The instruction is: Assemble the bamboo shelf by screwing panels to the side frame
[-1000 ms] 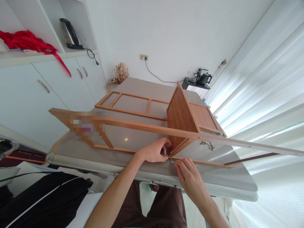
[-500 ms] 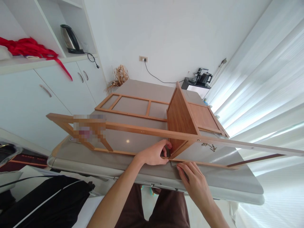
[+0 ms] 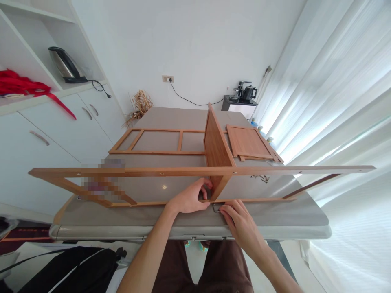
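A ladder-like wooden frame stands on its long edge near the front of the table. An upright wooden panel meets it at right angles. At the lower corner of that joint, my left hand is closed around the frame's bottom rail, thumb in front and fingers behind. Just right of it, my right hand pinches a thin metal hex key. The key's short end points at the rail by the panel's foot; whether it sits in a screw head cannot be made out.
Behind lies a second wooden frame, flat on the grey table. Flat wooden panels rest at the right, with several loose screws nearer. A blurred patch covers part of the left side. Black cloth lies at lower left.
My view has turned, so the standing frame now looks more level. Both hands stay at the same joint, and the hex key has swung only slightly, if at all.
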### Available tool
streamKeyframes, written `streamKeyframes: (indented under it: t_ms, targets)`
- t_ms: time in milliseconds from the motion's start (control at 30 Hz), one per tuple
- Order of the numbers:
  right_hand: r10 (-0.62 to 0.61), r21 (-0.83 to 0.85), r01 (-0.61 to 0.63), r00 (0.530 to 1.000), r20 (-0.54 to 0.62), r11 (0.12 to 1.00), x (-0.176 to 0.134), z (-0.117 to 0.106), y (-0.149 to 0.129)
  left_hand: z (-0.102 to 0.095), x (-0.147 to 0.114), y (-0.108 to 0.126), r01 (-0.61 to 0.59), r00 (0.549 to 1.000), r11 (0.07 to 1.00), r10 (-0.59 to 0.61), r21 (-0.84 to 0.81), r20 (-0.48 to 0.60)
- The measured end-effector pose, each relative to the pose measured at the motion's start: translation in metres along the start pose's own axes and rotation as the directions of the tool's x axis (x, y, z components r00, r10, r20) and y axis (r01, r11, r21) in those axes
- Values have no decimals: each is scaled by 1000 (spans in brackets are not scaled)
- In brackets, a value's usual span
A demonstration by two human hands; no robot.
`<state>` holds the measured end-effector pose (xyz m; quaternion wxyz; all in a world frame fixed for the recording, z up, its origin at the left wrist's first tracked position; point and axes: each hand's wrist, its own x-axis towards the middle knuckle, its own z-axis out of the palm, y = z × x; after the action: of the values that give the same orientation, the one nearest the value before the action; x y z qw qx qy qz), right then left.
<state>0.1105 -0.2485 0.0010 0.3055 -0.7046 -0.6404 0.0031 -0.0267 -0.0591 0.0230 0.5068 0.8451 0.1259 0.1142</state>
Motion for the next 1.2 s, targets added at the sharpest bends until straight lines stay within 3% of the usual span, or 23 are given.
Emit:
streamKeyframes:
  t_ms: [333, 567, 1200]
  targets:
    - [-65, -81, 69, 996, 61, 994, -4, -13, -9, 0, -1, 0, -12, 1000, 1000, 12, -6, 6]
    - [-66, -112, 77, 993, 95, 991, -1, -5, -5, 0, -2, -3, -19, 1000, 999, 19, -27, 1]
    - [-140, -96, 142, 990, 28, 985, 8, -3, -12, 1, -3, -9, -48, 999, 999, 47, -24, -20]
